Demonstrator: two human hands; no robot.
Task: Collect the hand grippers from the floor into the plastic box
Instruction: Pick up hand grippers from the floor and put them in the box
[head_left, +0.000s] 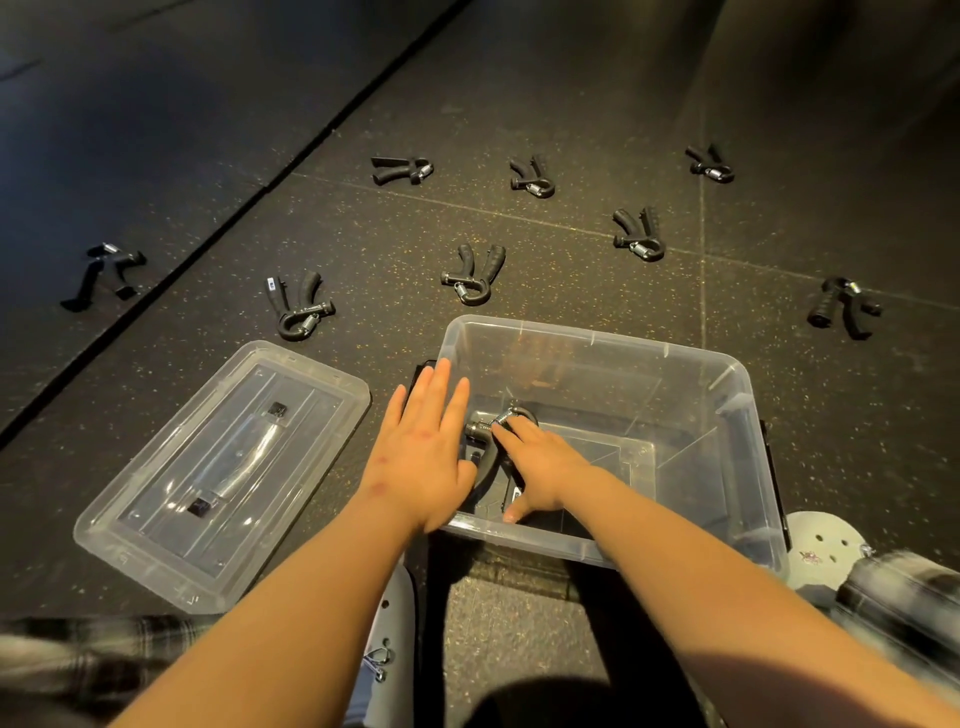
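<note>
Since the right hand (540, 462) is down inside the box (597, 338), I'd say the step here is parking one gripper (480, 431) on the bottom, over by the left wall. The fingers (511, 434) lie across its spring end and the thumb sticks out toward the near wall. Whether they're curled round it or just resting on top, I can't tell. The left hand (426, 447) is flat over the left rim with its fingers straight and spread, holding nothing.

To do this bit well, I'd lay the gripper flat and tight to that wall so the rest stack in easily, and let go low instead of dropping it on thin plastic. That left hand is well placed to steady the box.

It looks like early days. Eight more are scattered on the floor (395, 249), all beyond the far rim and spread left to right. The nearest one (472, 278) sits just past the rim, so it's probably the easy next grab. The lid (223, 467) is on the floor to the left, out of the way.
</note>
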